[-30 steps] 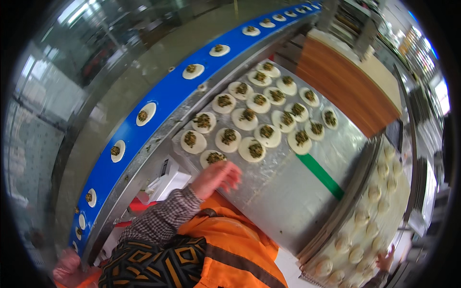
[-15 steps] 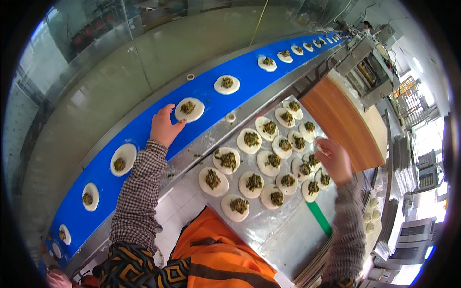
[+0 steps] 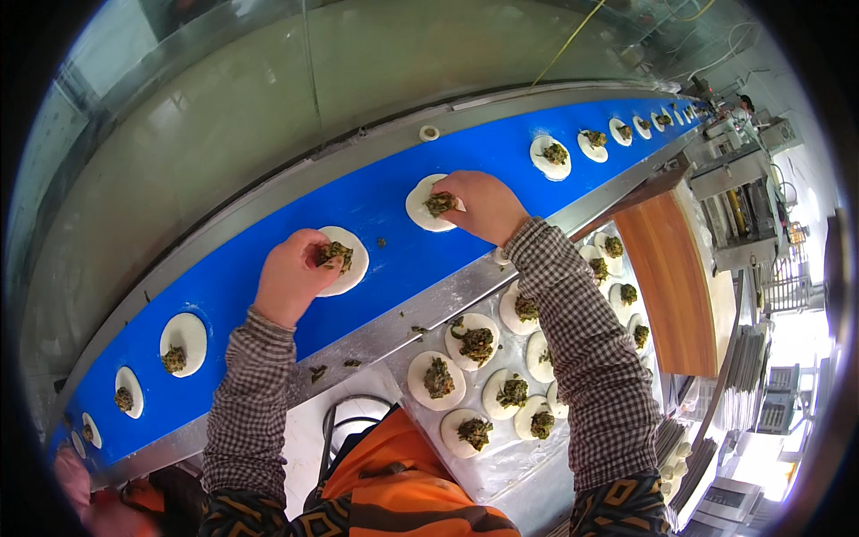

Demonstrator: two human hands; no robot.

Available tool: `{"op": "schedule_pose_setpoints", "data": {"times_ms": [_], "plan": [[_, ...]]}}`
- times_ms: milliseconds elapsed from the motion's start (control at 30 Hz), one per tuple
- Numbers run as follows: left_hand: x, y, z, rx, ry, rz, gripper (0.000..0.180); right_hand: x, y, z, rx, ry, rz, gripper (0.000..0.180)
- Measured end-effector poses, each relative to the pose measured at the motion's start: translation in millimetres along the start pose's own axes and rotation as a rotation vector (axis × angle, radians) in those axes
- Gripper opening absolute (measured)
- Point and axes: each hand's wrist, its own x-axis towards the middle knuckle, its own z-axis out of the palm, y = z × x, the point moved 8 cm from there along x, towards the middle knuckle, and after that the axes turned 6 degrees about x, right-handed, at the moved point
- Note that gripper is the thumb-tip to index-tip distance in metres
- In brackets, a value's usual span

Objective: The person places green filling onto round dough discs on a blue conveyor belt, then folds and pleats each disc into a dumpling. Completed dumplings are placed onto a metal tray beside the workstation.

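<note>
My left hand [image 3: 293,276] is over the blue conveyor belt with its fingers closed on the chopped green filling [image 3: 334,256] of a flat white dough round [image 3: 356,268]. Farther right, my right hand [image 3: 488,208] reaches across to a second dough round [image 3: 420,211]. Its fingertips are pinched at that round's clump of green filling [image 3: 440,204]. Both rounds lie flat on the belt. My palms and the backs of my hands partly cover each one.
More filled rounds ride the blue belt [image 3: 268,295] to both sides. A tray [image 3: 501,461] with several filled rounds stands nearer me, partly behind my right forearm. Beyond it is a wooden board [image 3: 667,286]. Green scraps lie on the metal edge [image 3: 429,309]. Another person's pink sleeve [image 3: 72,474] shows lower left.
My right hand has moved from above the tray, left and over to the belt, onto a filled round. My left hand has closed its fingers on a round's filling. The view has shifted.
</note>
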Motion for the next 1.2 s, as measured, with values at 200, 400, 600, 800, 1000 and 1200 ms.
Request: {"op": "schedule_pose_setpoints", "data": {"times_ms": [200, 400, 600, 800, 1000, 1200], "plan": [[-20.5, -16.8, -51.3, 0.384, 0.095, 0.146, 0.046, 22.6, -14.3, 21.3, 0.125, -0.079, 0.177, 0.061], [-35.6, -85.4, -81.9, 0.221, -0.202, 0.013, 0.046, 52.4, -25.9, 69.9, 0.077, -0.357, 0.297, 0.078], [-46.7, -123.4, -110.8, 0.078, -0.544, -0.021, 0.031, 64.6, -102.9, 120.4, 0.191, -0.174, 0.092, 0.049], [-80.9, -136.4, -149.6, 0.378, -0.511, -0.3, 0.045, -19.8, -161.5, 105.3, 0.858, 0.363, 0.187, 0.054], [-126.7, -79.8, -142.4, -0.039, -0.318, -0.257, 0.044, -247.2, -122.5, 63.7, 1.179, 0.589, 0.268, 0.056], [-208.1, 50.6, 99.5, -0.293, -1.035, -0.244, 0.045, -505.8, -56.7, 69.1, 1.311, 1.063, 0.886, 0.048]]}}
